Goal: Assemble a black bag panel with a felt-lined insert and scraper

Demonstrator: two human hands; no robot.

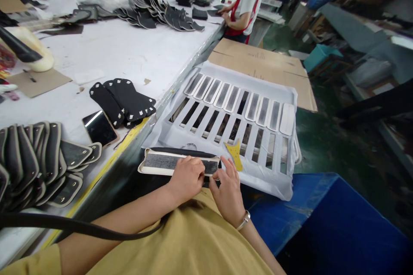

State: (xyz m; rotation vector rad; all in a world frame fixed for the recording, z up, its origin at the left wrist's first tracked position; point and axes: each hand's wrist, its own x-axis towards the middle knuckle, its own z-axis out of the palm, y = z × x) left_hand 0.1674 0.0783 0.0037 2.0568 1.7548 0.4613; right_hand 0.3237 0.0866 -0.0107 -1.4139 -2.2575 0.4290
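Note:
A long cream-edged strip with a dark grey hook-and-loop middle (pixel 161 162) lies across my lap area, in front of a white slotted sheet (pixel 200 137). My left hand (pixel 187 177) rests on the strip's right part with its fingers curled down, pressing it. My right hand (pixel 227 189) pinches the strip's right end between thumb and fingers; a silver bracelet sits on that wrist. A small yellow shaped piece (pixel 236 154) lies on the sheet just beyond my right fingers. Several grey strips sit in the sheet's upper slots.
On the white table (pixel 129 51) to my left are a fanned pile of dark cream-edged pieces (pixel 35 159), a phone (pixel 99 128) and black studded pieces (pixel 124 99). Flat cardboard (pixel 258 62) lies beyond the sheet. A blue bin (pixel 322 223) stands at right. A person in a red apron (pixel 243 2) works at the far end.

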